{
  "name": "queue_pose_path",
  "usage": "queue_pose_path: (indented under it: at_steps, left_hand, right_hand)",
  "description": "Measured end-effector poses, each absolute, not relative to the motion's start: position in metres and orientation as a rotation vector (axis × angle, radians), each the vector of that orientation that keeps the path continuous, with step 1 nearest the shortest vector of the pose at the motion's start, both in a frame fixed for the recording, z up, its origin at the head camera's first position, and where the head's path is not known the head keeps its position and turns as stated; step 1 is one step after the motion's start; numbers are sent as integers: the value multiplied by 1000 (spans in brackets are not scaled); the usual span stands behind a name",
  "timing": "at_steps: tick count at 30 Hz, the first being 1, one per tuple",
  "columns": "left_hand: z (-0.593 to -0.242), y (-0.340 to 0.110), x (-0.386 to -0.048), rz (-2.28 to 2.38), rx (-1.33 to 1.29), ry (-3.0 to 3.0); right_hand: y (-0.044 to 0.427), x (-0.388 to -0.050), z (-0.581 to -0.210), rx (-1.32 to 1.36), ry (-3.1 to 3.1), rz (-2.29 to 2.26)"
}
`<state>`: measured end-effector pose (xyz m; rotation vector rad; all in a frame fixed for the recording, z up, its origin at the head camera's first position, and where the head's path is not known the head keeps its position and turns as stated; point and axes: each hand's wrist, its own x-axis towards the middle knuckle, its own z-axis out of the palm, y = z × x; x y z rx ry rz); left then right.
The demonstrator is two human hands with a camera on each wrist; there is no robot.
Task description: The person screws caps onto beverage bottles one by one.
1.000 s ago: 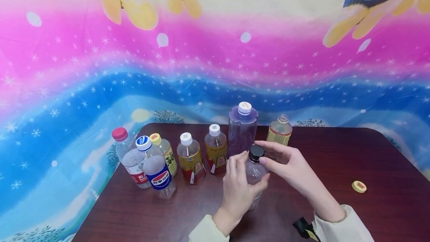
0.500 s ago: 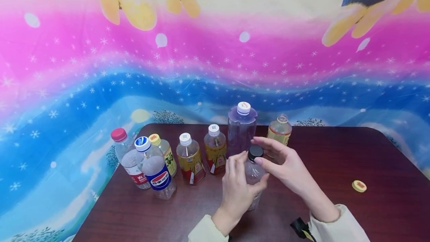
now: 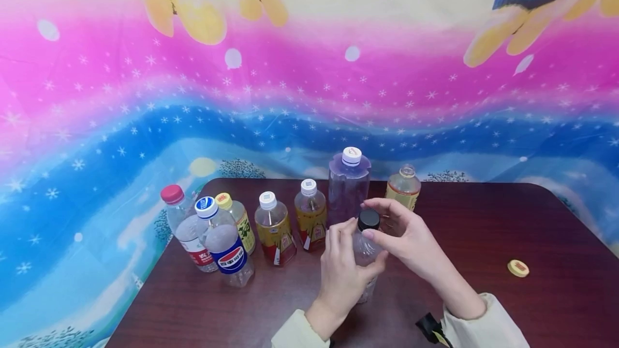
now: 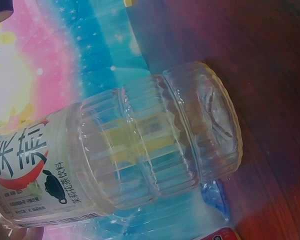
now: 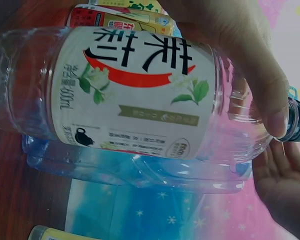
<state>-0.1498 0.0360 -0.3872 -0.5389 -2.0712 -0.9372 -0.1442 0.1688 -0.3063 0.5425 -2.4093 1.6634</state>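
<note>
A clear plastic bottle (image 3: 366,251) with a black cap (image 3: 369,219) stands nearly upright before me. Its white jasmine tea label (image 5: 135,90) shows in the right wrist view. My left hand (image 3: 340,273) grips the bottle's upper body, thumb on the right side. At the top, my right hand (image 3: 408,235) pinches the cap, thumb in front and index finger behind. In the left wrist view the bottle's ribbed base (image 4: 210,120) appears close to the tabletop; whether it touches is unclear. No liquid is visible inside it.
Several capped bottles stand to the left, including a blue-labelled Pepsi bottle (image 3: 229,254) and a red-capped one (image 3: 181,224). A large purple bottle (image 3: 349,187) is behind the hands. An uncapped bottle (image 3: 403,187) stands right of it. A yellow cap (image 3: 518,268) lies on the table (image 3: 483,219).
My right thumb has shifted left across the front of the black cap, and the right hand has moved slightly left. The left hand keeps its grip on the bottle.
</note>
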Motion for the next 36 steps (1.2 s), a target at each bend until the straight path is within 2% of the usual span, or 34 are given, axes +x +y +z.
queue_pose_path:
  at_steps: [7, 18, 27, 36]
  left_hand:
    - [-386, 37, -149, -924, -530, -2080]
    - [-386, 37, -148, -957, -522, -2115]
    - [-387, 36, -150, -949, -522, -2095]
    - [-387, 36, -150, -954, -528, -2086]
  right_hand:
    - [175, -142, -308, 704, -2392, 1697]
    - [175, -143, -308, 517, -2403, 1713]
    - [179, -140, -305, 559, -2436, 1703]
    - [180, -138, -307, 450, -2405, 1760]
